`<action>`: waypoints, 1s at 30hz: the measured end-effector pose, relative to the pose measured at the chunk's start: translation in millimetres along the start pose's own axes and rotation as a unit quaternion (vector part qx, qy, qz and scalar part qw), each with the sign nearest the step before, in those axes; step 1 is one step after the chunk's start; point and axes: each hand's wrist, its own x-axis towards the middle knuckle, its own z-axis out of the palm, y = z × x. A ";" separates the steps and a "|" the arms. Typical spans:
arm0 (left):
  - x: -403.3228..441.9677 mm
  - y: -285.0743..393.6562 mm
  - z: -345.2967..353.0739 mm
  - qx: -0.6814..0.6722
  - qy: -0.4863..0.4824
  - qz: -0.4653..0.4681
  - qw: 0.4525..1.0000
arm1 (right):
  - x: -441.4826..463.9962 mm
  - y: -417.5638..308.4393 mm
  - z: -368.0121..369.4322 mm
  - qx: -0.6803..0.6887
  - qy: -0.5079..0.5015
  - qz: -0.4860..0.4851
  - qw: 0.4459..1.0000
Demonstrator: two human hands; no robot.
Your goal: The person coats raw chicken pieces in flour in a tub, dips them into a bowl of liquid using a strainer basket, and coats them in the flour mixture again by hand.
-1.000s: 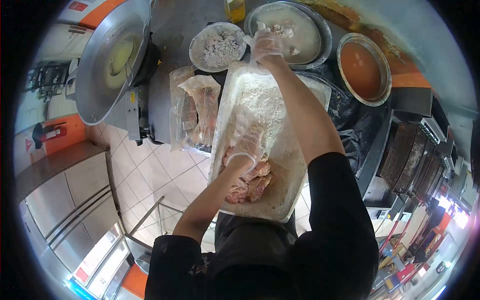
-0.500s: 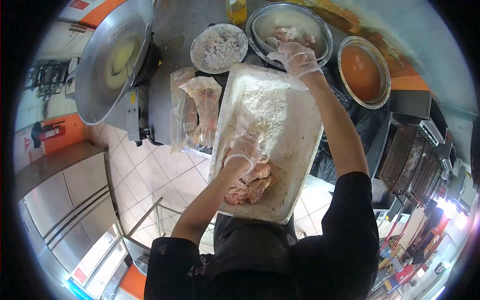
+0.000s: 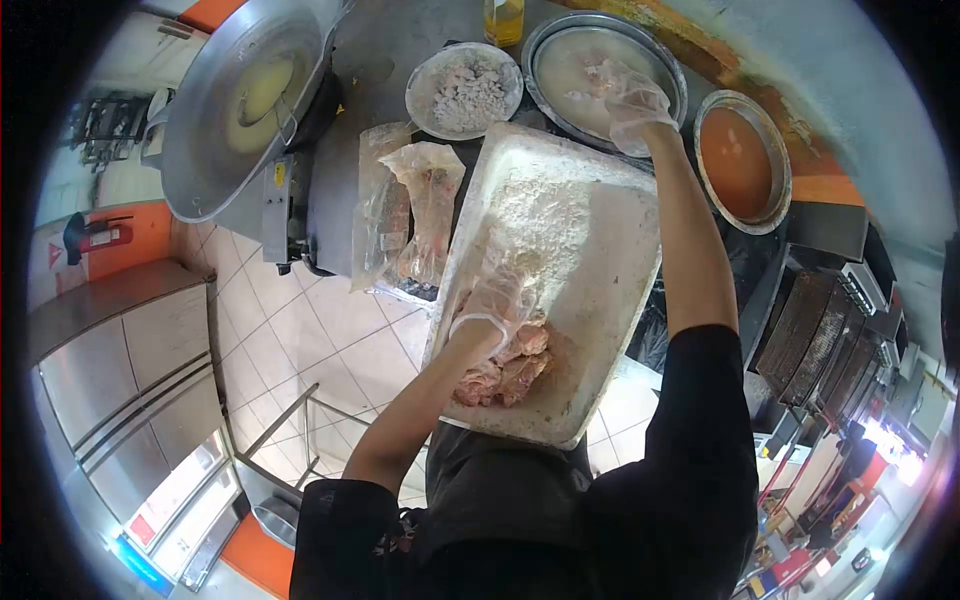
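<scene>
Both of my hands wear clear plastic gloves. My left hand [image 3: 497,308] is inside the white rectangular tray [image 3: 615,300], between the white flour [image 3: 545,215] and a pile of raw meat pieces [image 3: 510,372]. Its fingers blur into the floury surface, so their grip is unclear. My right hand [image 3: 637,98] reaches into a metal bowl [image 3: 534,84] of cloudy whitish liquid [image 3: 565,75]. Its fingertips are down at the liquid beside a partly sunken lump of raw meat [image 3: 592,72], and whether they hold any of it is hidden.
Left of the bowl is a dish of floury crumbs [image 3: 468,95], with a bottle of yellow oil [image 3: 504,22] behind. A bowl of orange-brown liquid [image 3: 733,160] stands at right. Plastic bags [image 3: 425,200] lie by the tray. A large wok [image 3: 205,160] occupies the far left.
My right hand has moved from above the bowl's near rim further into it, fingers lower. The meat in the bowl now shows less above the liquid. My left hand stays in the tray.
</scene>
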 end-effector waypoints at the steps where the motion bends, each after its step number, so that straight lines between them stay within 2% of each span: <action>1: -0.7 -1.8 2.3 0.001 -0.001 0.000 1.000 | 0.4 0.0 -1.1 -0.016 0.047 0.035 0.998; 2: 0.3 3.3 -8.7 0.008 -0.041 -0.019 0.999 | 0.4 -6.5 -6.4 -0.016 0.047 0.037 0.998; 3: 0.7 10.7 -22.0 0.015 -0.081 -0.036 0.996 | -0.3 -18.3 -14.7 -0.098 0.003 0.036 0.995; 4: 0.8 22.3 -45.7 0.014 -0.080 -0.035 0.996 | -0.2 -23.4 -20.6 -0.181 -0.041 0.035 0.982; 5: -0.4 35.6 -75.7 -0.002 -0.145 -0.073 0.987 | 5.9 -12.9 -10.2 -0.183 -0.040 0.034 0.982; 7: -4.6 40.6 -86.3 -0.017 -0.211 -0.111 0.971 | 27.1 24.1 30.3 -0.278 0.081 -0.064 0.955; 8: -6.0 36.1 -79.3 -0.018 -0.207 -0.111 0.972 | 33.7 34.3 36.1 -0.277 0.081 -0.064 0.955; 10: -7.7 20.4 -42.0 -0.022 -0.162 -0.085 0.983 | 44.6 43.8 41.7 -0.130 0.020 0.001 0.991; 11: -6.5 12.4 -21.6 -0.032 -0.122 -0.065 0.990 | 36.1 33.5 29.1 -0.129 0.018 -0.001 0.991; 14: -9.6 -4.1 16.6 -0.171 -0.010 -0.051 0.984 | -4.0 -8.1 -17.7 -0.095 -0.064 0.033 0.993; 15: -5.7 7.9 -7.9 0.025 -0.094 -0.045 0.994 | -9.5 -11.7 -19.3 -0.139 -0.091 -0.027 0.986; 17: -6.7 1.7 5.8 0.018 -0.071 -0.029 0.997 | -20.9 -16.4 -23.9 -0.226 -0.145 -0.140 0.953; 18: -6.9 0.2 11.1 0.012 -0.049 -0.012 0.999 | -23.9 -26.0 -21.9 -0.228 -0.145 -0.139 0.953; 20: -5.2 0.3 16.8 0.016 -0.053 0.003 0.998 | -22.1 -55.9 -12.2 -0.012 -0.146 0.023 0.989; 22: -3.5 6.5 7.8 0.023 -0.059 0.015 0.998 | -25.5 -79.6 -17.6 -0.021 -0.161 0.037 0.986; 24: -5.0 18.4 -16.4 0.047 -0.107 -0.001 0.993 | -25.9 -87.1 -13.0 -0.025 -0.178 0.049 0.983; 25: -8.3 12.8 -6.0 0.047 -0.109 -0.003 0.993 | -26.6 -85.5 -1.3 -0.048 -0.118 0.034 0.991; 26: -9.4 2.6 13.2 0.063 -0.071 0.016 0.995 | -25.6 -83.3 5.4 -0.072 -0.055 0.019 0.996; 27: -9.4 -0.2 16.3 0.079 -0.032 0.036 0.996 | -22.8 -80.2 6.9 -0.072 -0.054 0.020 0.996; 29: -10.5 -0.4 13.0 0.055 -0.042 0.023 0.997 | -18.6 -74.0 6.0 0.018 -0.102 0.057 0.993; 30: -9.7 0.8 7.1 0.031 -0.051 0.008 0.998 | -18.5 -72.7 5.6 0.016 -0.101 0.057 0.993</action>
